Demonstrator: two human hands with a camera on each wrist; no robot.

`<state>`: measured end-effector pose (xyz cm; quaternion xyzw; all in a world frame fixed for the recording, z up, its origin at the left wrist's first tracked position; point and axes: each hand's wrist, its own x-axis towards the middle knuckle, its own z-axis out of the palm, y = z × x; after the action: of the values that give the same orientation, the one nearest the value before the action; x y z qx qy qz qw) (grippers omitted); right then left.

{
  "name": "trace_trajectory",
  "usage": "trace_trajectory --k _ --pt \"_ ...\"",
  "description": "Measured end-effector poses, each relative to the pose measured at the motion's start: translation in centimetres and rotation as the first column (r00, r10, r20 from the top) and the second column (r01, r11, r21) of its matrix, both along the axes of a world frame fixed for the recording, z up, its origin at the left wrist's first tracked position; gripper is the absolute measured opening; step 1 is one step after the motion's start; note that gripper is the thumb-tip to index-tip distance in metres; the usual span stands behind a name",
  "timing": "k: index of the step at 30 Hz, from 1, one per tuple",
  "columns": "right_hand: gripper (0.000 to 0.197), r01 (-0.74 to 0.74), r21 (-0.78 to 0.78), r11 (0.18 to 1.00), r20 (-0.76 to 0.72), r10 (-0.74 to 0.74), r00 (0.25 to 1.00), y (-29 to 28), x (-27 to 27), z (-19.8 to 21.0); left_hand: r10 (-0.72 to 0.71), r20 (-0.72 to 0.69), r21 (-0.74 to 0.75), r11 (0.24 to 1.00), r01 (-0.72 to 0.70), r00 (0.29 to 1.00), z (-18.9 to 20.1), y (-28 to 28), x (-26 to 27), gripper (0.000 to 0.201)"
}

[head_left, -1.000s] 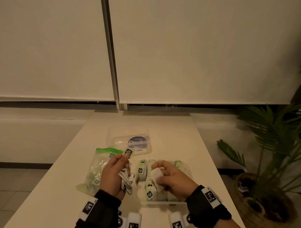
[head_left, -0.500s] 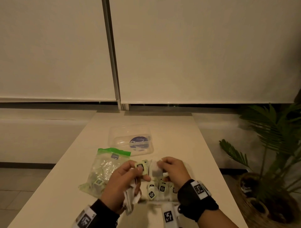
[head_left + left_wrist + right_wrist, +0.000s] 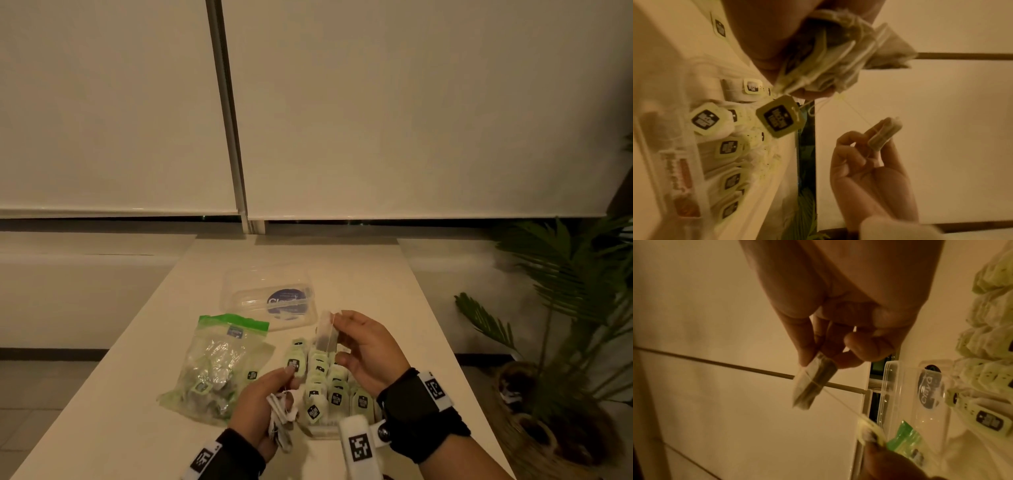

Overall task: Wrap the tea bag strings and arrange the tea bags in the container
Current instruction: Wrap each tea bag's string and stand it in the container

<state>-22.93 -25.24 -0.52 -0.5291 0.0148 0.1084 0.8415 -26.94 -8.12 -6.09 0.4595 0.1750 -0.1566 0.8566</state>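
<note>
I've got the right hand point(image 3: 368, 353) up above the container point(image 3: 330, 419), its fingers point(image 3: 807, 345) pinching a single tea bag point(image 3: 327, 334) upright by the sides, and the string point(image 3: 840, 402) runs once around that bag and then slants down toward the left hand point(image 3: 265, 407). The left hand is low at the container's near left corner, fingers clenched around a bundle of tea bags point(image 3: 830, 53) against the palm while the fingertips pinch the paper tag point(image 3: 780, 118) at the end of that string (the tag reads dark print on pale green). In the clear container, wrapped tea bags stand in rows, tags up. On the tabletop point(image 3: 363, 274), the container's lid point(image 3: 269, 301) lies farther back, and a green-topped zip bag point(image 3: 219, 363) of more tea bags sits just left.
</note>
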Motion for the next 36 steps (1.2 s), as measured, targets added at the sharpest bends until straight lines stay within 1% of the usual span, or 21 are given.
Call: trace_trajectory --k 3,5,6,7,8,10,12,14,16,18,19,20,21,23,24,26,31,33,34,35,36 --pt "0.011 -0.042 -0.108 0.993 0.020 0.044 0.999 -0.1 -0.4 0.2 0.051 -0.011 -0.129 0.990 -0.052 0.999 0.9 0.1 0.5 0.022" --pt "0.016 -0.078 -0.191 0.978 0.040 0.087 0.995 0.1 -0.7 0.2 0.056 0.021 -0.142 0.988 -0.052 0.998 0.8 0.5 1.0 0.018" --pt "0.018 -0.095 -0.230 0.969 0.045 0.108 0.993 0.2 -0.8 0.2 0.044 0.059 -0.124 0.992 -0.036 0.997 0.8 0.7 1.4 0.022" --pt "0.018 -0.112 -0.269 0.957 0.048 0.129 0.990 0.3 -0.9 0.1 0.031 0.107 -0.082 0.996 -0.023 0.994 1.1 0.9 1.6 0.032" --pt "0.016 -0.129 -0.310 0.942 0.047 0.150 0.988 0.4 -1.1 0.1 0.026 0.162 -0.042 0.999 -0.019 0.986 1.5 1.0 1.8 0.034" --pt "0.012 -0.159 -0.393 0.905 0.038 0.189 0.981 0.6 -1.2 0.0 0.001 0.276 0.061 0.998 -0.019 0.961 2.5 1.1 1.9 0.017" --pt "0.011 -0.171 -0.482 0.859 0.029 0.211 0.977 0.7 -1.3 -0.1 -0.051 0.369 0.202 0.979 -0.026 0.928 3.5 1.5 1.8 0.021" --pt "0.011 -0.163 -0.546 0.822 0.024 0.210 0.977 0.8 -1.3 -0.1 -0.093 0.447 0.312 0.948 -0.057 0.890 3.6 1.8 2.0 0.028" --pt "0.011 -0.155 -0.578 0.801 0.023 0.206 0.978 1.0 -1.1 -0.1 -0.140 0.486 0.415 0.906 -0.087 0.863 4.0 2.0 1.9 0.029" --pt "0.010 -0.152 -0.590 0.793 0.028 0.208 0.978 1.1 -1.0 -0.1 -0.182 0.531 0.505 0.852 -0.136 0.828 4.3 2.1 1.8 0.026" --pt "0.010 -0.148 -0.591 0.793 0.032 0.206 0.978 1.2 -1.0 -0.1 -0.206 0.566 0.556 0.810 -0.186 0.798 4.3 2.1 1.8 0.023" --pt "0.012 -0.141 -0.588 0.797 0.037 0.201 0.979 1.3 -1.0 -0.1 -0.233 0.602 0.610 0.751 -0.252 0.764 4.4 2.0 1.8 0.023" --pt "0.013 -0.132 -0.581 0.803 0.042 0.191 0.981 1.3 -0.9 -0.1 -0.261 0.630 0.653 0.688 -0.317 0.731 4.4 2.0 1.7 0.027" --pt "0.013 -0.108 -0.551 0.828 0.046 0.159 0.986 1.5 -1.0 -0.1 -0.310 0.671 0.696 0.577 -0.428 0.673 4.1 1.8 1.6 0.038" --pt "0.013 -0.098 -0.530 0.842 0.042 0.141 0.989 1.6 -1.0 0.0 -0.335 0.689 0.698 0.545 -0.465 0.643 4.0 1.6 1.5 0.039" --pt "0.015 -0.095 -0.493 0.865 0.024 0.122 0.992 1.7 -1.0 0.1 -0.372 0.709 0.695 0.512 -0.504 0.599 3.7 1.5 1.3 0.038" --pt "0.016 -0.134 -0.390 0.911 -0.014 0.139 0.990 1.7 -1.1 0.6 -0.411 0.696 0.712 0.496 -0.496 0.588 3.3 1.8 0.8 0.041" --pt "0.014 -0.145 -0.398 0.906 -0.004 0.157 0.988 1.6 -1.0 0.5 -0.371 0.687 0.709 0.529 -0.465 0.625 3.2 1.8 0.7 0.041" --pt "0.011 -0.145 -0.417 0.897 0.010 0.164 0.986 1.6 -1.0 0.5 -0.322 0.672 0.699 0.573 -0.427 0.667 3.2 1.7 0.5 0.040" --pt "0.009 -0.140 -0.440 0.887 0.029 0.169 0.985 1.6 -0.9 0.4 -0.246 0.643 0.671 0.637 -0.380 0.725 3.2 1.6 0.5 0.038" --pt "0.008 -0.129 -0.462 0.878 0.046 0.169 0.984 1.7 -0.9 0.3 -0.153 0.604 0.605 0.727 -0.326 0.782 3.2 1.4 0.4 0.032"
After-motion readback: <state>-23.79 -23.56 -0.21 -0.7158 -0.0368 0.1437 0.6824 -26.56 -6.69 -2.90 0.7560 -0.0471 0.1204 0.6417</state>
